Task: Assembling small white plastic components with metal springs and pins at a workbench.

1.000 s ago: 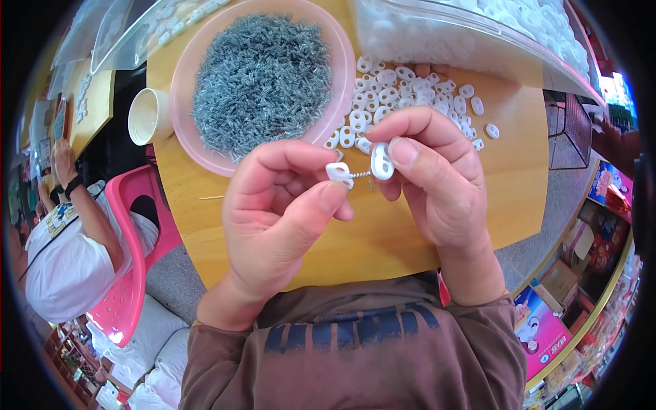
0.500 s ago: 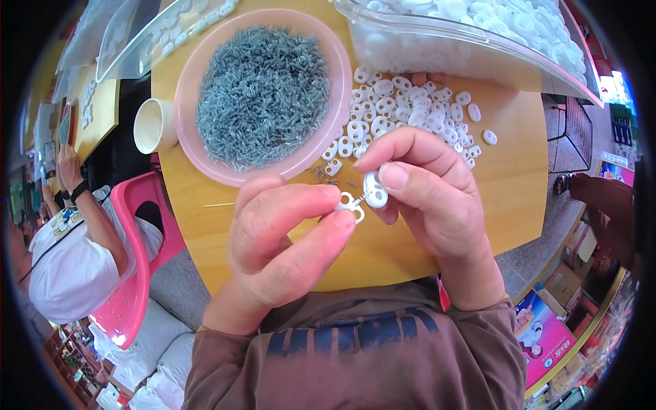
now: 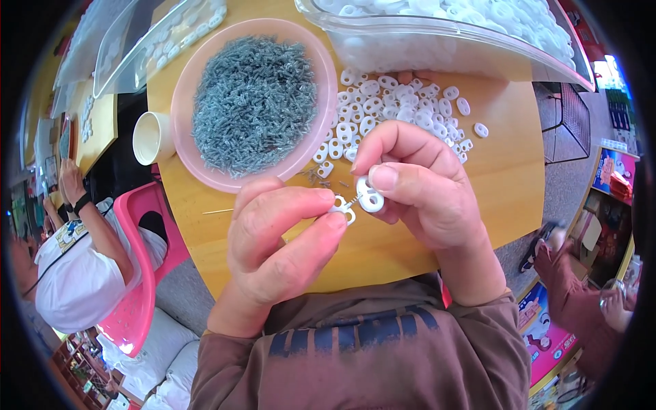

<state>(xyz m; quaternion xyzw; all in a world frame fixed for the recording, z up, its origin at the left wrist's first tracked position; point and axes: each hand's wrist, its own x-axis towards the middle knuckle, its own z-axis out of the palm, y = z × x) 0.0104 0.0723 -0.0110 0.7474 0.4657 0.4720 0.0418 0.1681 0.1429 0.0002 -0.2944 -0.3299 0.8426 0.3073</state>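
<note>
Above the near part of the table, my left hand [image 3: 277, 239] pinches a small white plastic piece with two holes [image 3: 350, 217] between thumb and forefinger. My right hand [image 3: 430, 195] grips a rounder white cord-lock piece [image 3: 371, 200], also with holes, between thumb and fingers. A tiny metal spring [image 3: 353, 201] bridges the narrow gap between both pieces. Past my hands lies a loose heap of similar white pieces [image 3: 372, 106]. To its left stands a pink bowl [image 3: 183, 147] full of grey metal springs [image 3: 253, 102].
A clear bin [image 3: 437, 51] of white pieces stands at the far right, a clear tray [image 3: 113, 78] at the far left. A cream cup [image 3: 152, 138] is beside the bowl, near a thin stick [image 3: 219, 212]. Someone sits in a pink chair [image 3: 130, 273]; another person [image 3: 574, 294] is at right.
Both hands keep their pinches, with the two pieces and the spring still close together. The whole view has shifted slightly. At the right, the other person has come further into view.
</note>
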